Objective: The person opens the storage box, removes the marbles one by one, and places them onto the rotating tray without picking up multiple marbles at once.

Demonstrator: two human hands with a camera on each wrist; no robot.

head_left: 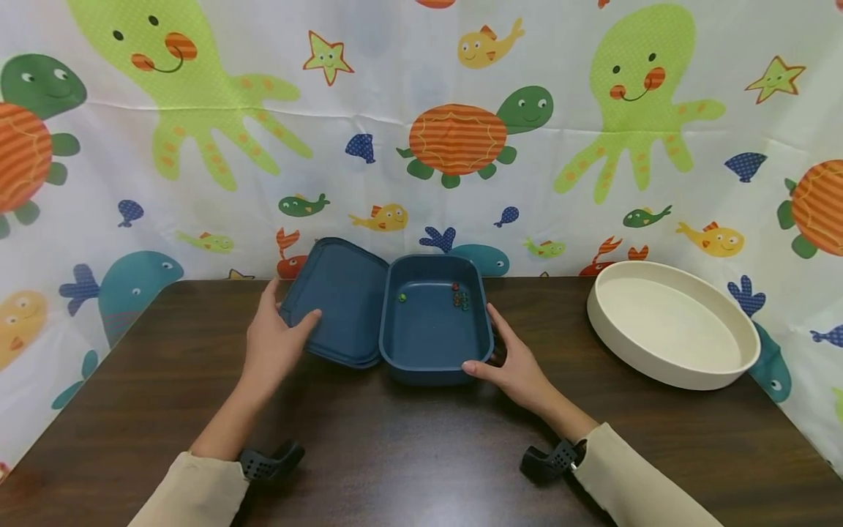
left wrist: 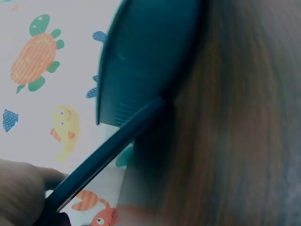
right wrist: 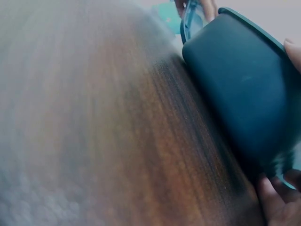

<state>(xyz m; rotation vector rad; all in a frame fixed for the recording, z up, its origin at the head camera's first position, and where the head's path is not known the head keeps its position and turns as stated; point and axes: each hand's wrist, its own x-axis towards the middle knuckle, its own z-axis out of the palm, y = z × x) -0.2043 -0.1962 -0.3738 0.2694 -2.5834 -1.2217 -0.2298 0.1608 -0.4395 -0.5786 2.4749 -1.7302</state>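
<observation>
A dark blue box (head_left: 435, 333) stands on the table at the middle of the head view, with several tiny red and green pieces (head_left: 460, 298) inside near its right wall. One small green piece (head_left: 402, 298) lies toward its left. My right hand (head_left: 516, 369) grips the box's right side, thumb at the near corner and fingers along the wall. To the left, a matching blue lid (head_left: 345, 300) is tilted, its right edge close beside the box. My left hand (head_left: 276, 337) holds the lid's left edge, with the thumb over its face and fingers behind.
A round cream tray (head_left: 672, 329) with a low rim rests at the table's right side. Behind the dark wooden table (head_left: 395, 454) hangs a white curtain (head_left: 395, 73) printed with sea animals. Each wrist wears a black strap device (head_left: 270, 462).
</observation>
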